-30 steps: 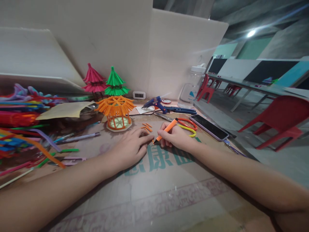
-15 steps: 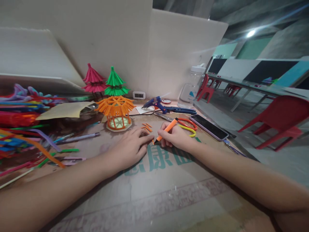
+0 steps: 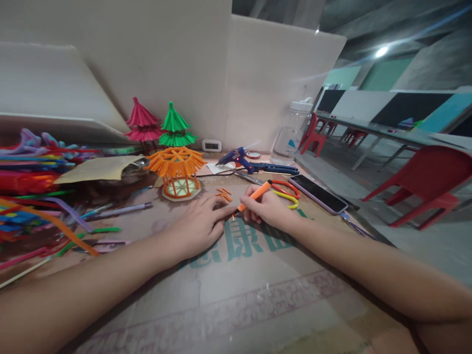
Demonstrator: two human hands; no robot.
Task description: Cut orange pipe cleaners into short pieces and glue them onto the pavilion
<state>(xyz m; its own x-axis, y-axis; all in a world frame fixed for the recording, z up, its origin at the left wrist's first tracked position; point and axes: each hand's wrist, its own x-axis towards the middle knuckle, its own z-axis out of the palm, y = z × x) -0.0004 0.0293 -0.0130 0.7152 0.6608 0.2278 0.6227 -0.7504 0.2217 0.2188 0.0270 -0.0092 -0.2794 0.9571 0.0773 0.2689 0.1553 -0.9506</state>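
An orange marker [image 3: 254,196] with a dark tip is gripped in my right hand [image 3: 267,209], slanting down to the left. Its tip meets a small, partly orange stick [image 3: 233,217] on the cardboard. My left hand [image 3: 202,219] rests on the board, index fingertip pressing the stick down; part of the stick is hidden. Several short orange sticks [image 3: 223,194] lie just beyond my fingers. Behind my left hand stands an orange pavilion model [image 3: 177,164] with an open-ring roof on a pale base.
Pink [image 3: 142,120] and green [image 3: 172,125] tiered roofs stand behind. Colourful pipe cleaners [image 3: 33,182] crowd the left. Beyond my right hand lie a blue glue gun [image 3: 236,156], red-and-yellow-handled scissors [image 3: 285,189], blue-handled pliers [image 3: 275,168] and a phone [image 3: 317,194]. A clear bottle [image 3: 289,135] stands behind.
The marker tip has shifted slightly up and left along the small stick, closer to my left index fingertip. My left hand stays in place.
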